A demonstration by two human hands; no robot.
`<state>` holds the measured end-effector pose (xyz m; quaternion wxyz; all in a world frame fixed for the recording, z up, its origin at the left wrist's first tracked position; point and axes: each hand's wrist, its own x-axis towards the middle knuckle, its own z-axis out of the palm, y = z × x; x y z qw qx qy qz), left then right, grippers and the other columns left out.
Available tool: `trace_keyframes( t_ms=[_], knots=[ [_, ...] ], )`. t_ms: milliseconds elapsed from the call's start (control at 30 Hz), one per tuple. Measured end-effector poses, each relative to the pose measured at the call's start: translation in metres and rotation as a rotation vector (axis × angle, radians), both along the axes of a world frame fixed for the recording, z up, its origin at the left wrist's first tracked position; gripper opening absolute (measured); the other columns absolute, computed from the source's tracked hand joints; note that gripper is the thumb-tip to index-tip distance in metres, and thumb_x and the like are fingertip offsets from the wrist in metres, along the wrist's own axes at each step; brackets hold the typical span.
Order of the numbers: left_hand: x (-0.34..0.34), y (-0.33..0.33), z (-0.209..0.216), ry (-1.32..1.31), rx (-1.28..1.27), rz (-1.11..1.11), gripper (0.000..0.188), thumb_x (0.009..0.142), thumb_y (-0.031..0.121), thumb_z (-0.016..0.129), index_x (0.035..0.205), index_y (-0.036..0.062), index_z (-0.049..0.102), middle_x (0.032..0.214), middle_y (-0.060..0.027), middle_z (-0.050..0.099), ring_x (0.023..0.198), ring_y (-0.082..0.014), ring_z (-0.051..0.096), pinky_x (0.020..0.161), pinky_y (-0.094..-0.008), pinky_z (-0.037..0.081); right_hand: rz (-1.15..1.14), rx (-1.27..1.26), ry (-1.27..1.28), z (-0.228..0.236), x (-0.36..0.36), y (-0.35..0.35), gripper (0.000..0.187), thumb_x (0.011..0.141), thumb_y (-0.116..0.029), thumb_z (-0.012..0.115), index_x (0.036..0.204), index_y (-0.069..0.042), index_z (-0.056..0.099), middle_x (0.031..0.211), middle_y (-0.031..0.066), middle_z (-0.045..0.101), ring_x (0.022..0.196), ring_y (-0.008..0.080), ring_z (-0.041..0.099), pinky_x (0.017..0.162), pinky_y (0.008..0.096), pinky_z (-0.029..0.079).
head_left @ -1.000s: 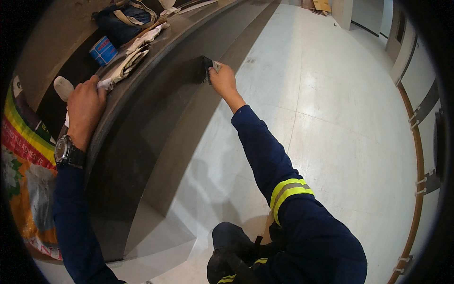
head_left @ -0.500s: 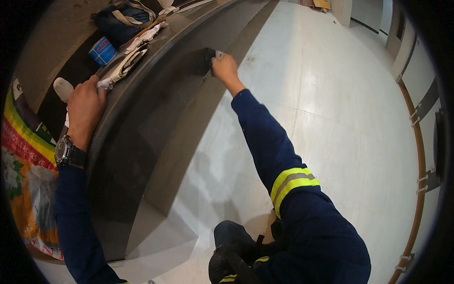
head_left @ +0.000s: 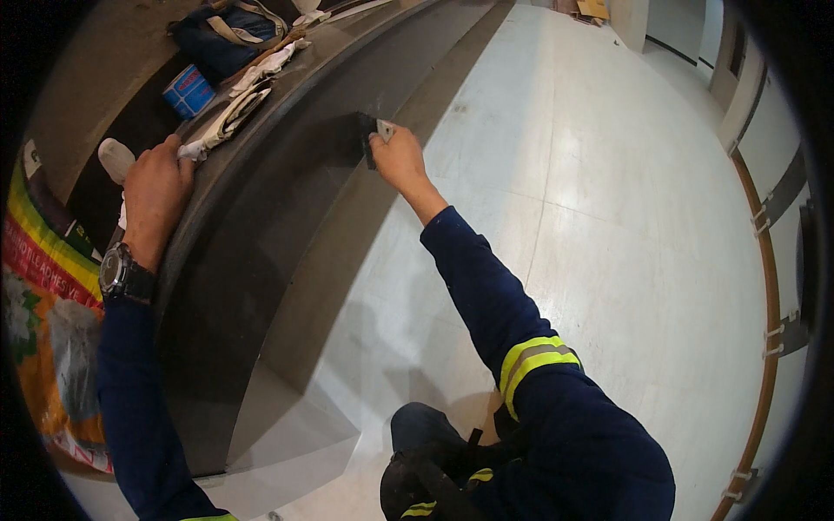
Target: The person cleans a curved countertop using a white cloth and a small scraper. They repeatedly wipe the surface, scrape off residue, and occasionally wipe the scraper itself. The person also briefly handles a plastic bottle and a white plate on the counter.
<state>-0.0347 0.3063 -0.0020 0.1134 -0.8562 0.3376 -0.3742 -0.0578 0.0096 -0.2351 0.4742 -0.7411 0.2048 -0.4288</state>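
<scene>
Far L side: printed sack (head_left: 52,326), multicolor, stands near the L forearm. L hand (head_left: 159,195), watch (head_left: 117,269) on wrist, rests on the ledge (head_left: 239,156), fingers pointing far. Can't tell if it's gripping anything; palm side hidden. Pale rounded thing (head_left: 115,162) sits just L of it, ID unclear. White end of a crumpled cloth (head_left: 234,117) is right by the fingertips; touching or not, can't tell. Blue can (head_left: 188,92) stands beyond the hand, L of the cloth; dark blue bag (head_left: 230,39) farther back.

Moving R: dark panel (head_left: 252,252) curves down from the ledge, w/ a grayish strip (head_left: 334,226) along its foot. Scraper (head_left: 366,141) is at the panel's lower part, approx where panel meets strip; blade looks flat against it, exact contact n/c. R hand (head_left: 401,161) is clenched round its pale handle, blade to the L.

Delta vs 0.5 s ago: scraper + R hand shifted a bit nearer and L along the panel; L hand basically same spot. Means, imo, the blade's now on a slightly nearer patch of panel, w/ L hand prob acting as brace.

R of that: pale floor (head_left: 565,226), then brown rail (head_left: 769,286) at far R.
</scene>
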Motion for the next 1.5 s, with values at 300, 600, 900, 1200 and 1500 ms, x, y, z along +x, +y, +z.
trace_keyframes(
  t_ms=[300, 600, 900, 1200, 1500],
  knots=[
    [0.002, -0.009, -0.004, 0.039, 0.004, 0.004, 0.026, 0.095, 0.019, 0.056, 0.112, 0.0, 0.065, 0.102, -0.0234, 0.071, 0.099, -0.039, 0.068, 0.088, -0.0503, 0.052, -0.074, 0.026, 0.038, -0.007, 0.013, -0.033, 0.036, 0.089, -0.025, 0.063, 0.105, 0.006, 0.071, 0.107, 0.0295, 0.071, 0.104, 0.0458, 0.067, 0.091, 0.0516, 0.053],
    [0.003, -0.015, -0.011, 0.023, -0.016, -0.05, 0.023, 0.095, 0.019, 0.057, 0.106, 0.0004, 0.064, 0.098, -0.0233, 0.07, 0.097, -0.0394, 0.067, 0.087, -0.0509, 0.052, 0.086, 0.095, 0.011, -0.02, 0.011, -0.068, 0.032, 0.09, -0.024, 0.069, 0.099, 0.006, 0.071, 0.093, 0.0201, 0.074, 0.087, 0.0335, 0.071, 0.08, 0.0434, 0.055],
    [-0.001, -0.019, -0.007, 0.073, -0.003, 0.013, 0.025, 0.095, 0.021, 0.055, 0.105, 0.0008, 0.064, 0.1, -0.0235, 0.07, 0.099, -0.0398, 0.068, 0.087, -0.0515, 0.053, 0.557, 0.516, -0.268, -0.059, -0.002, -0.067, 0.028, 0.09, -0.026, 0.074, 0.098, 0.001, 0.07, 0.088, 0.007, 0.071, 0.078, 0.0153, 0.065, 0.069, 0.0331, 0.051],
    [0.001, -0.018, -0.008, 0.058, 0.0, -0.002, 0.027, 0.095, 0.022, 0.054, 0.107, 0.0003, 0.064, 0.102, -0.0238, 0.07, 0.1, -0.0397, 0.067, 0.088, -0.0514, 0.052, 0.481, 0.492, -0.143, -0.043, -0.012, -0.057, 0.03, 0.092, -0.021, 0.071, 0.106, 0.005, 0.069, 0.098, 0.0094, 0.072, 0.084, 0.0174, 0.068, 0.075, 0.0338, 0.053],
    [0.005, -0.016, -0.006, 0.069, 0.003, 0.008, 0.027, 0.095, 0.022, 0.055, 0.109, 0.001, 0.064, 0.101, -0.0238, 0.07, 0.1, -0.0395, 0.068, 0.088, -0.0503, 0.053, 0.39, 0.508, -0.122, -0.043, -0.006, -0.046, 0.029, 0.092, -0.019, 0.072, 0.104, 0.007, 0.068, 0.095, 0.0127, 0.072, 0.08, 0.0197, 0.068, 0.067, 0.0362, 0.054]
  ],
)
